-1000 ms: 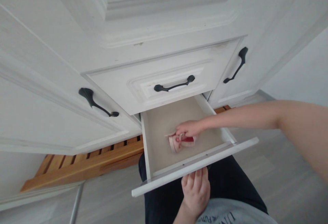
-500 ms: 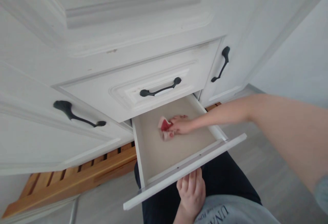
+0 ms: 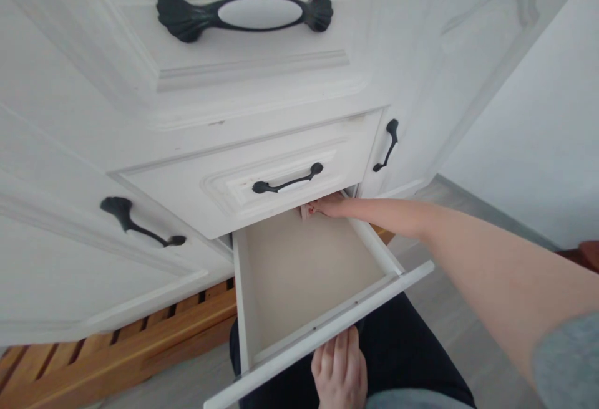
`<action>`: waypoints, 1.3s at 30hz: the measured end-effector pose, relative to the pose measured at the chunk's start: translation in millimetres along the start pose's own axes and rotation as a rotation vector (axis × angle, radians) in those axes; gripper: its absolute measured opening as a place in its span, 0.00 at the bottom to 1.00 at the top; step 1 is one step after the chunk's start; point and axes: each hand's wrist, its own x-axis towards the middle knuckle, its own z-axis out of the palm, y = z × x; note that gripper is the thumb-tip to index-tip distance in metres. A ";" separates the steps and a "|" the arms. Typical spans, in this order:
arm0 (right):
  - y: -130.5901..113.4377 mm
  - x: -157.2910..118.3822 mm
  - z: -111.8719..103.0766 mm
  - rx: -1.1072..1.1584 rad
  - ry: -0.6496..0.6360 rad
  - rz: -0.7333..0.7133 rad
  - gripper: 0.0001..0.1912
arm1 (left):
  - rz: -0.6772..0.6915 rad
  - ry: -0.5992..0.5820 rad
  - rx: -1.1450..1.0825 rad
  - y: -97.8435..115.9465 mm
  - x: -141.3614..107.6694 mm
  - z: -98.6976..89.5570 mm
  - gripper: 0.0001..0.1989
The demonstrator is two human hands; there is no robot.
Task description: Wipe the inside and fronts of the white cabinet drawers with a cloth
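An open white drawer [image 3: 309, 290] extends out over my lap. My left hand [image 3: 340, 368] is at the outer side of its front panel [image 3: 374, 300], fingers curled against it; whatever they grip there is hidden. At the back of the drawer, partly under the drawer above, my right hand [image 3: 330, 205] is closed on a small pale cloth [image 3: 305, 211] with red patches. Most of that cloth is out of sight behind the fingers and the upper drawer front.
Directly above is a shut drawer with a dark handle [image 3: 287, 179]. A larger dark handle [image 3: 253, 13] is higher up, and cabinet doors with handles [image 3: 140, 222] flank the drawers. Below left runs a slatted wooden rack [image 3: 154, 334].
My right hand has pushed the cloth from the middle of the drawer to its back, under the upper drawer. My left hand stays at the front panel. The view has tilted upward.
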 end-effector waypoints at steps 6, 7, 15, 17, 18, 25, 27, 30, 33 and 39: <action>-0.7 -39.4 32.0 -0.194 -0.139 -0.002 0.30 | 0.097 -0.078 -0.007 -5.3 3.1 -7.2 0.12; -2.9 -55.2 36.3 -0.204 -0.182 -0.024 0.31 | 0.100 -0.080 -0.011 -6.1 2.2 -7.5 0.12; -27.4 -134.5 40.1 0.317 -0.635 -0.190 0.14 | 0.135 -0.128 0.000 -6.9 -0.2 -9.1 0.16; -46.5 -117.0 39.3 0.475 -0.562 -0.206 0.13 | 0.132 -0.127 0.005 -7.0 1.0 -10.0 0.16; -61.2 -105.6 41.5 0.553 -0.480 -0.233 0.12 | 0.131 -0.126 0.011 -7.0 1.4 -10.3 0.17; -190.6 -53.4 92.7 0.903 -0.377 -0.405 0.11 | 0.132 -0.171 0.073 -8.9 -6.4 -11.0 0.19; -202.0 -51.6 100.0 0.887 -0.523 -0.422 0.12 | 0.148 -0.204 0.088 -10.6 -10.8 -11.2 0.20; -189.0 -53.8 96.3 0.980 -0.839 -0.447 0.08 | 0.184 -0.242 0.098 -13.8 -14.7 -11.5 0.23; -157.7 -57.3 82.5 1.067 -1.057 -0.369 0.10 | 0.219 -0.232 0.090 -17.5 -13.1 -11.5 0.22; -77.2 -75.6 50.6 0.848 -1.235 -0.137 0.11 | 0.276 -0.176 0.062 -22.7 -8.4 -9.4 0.21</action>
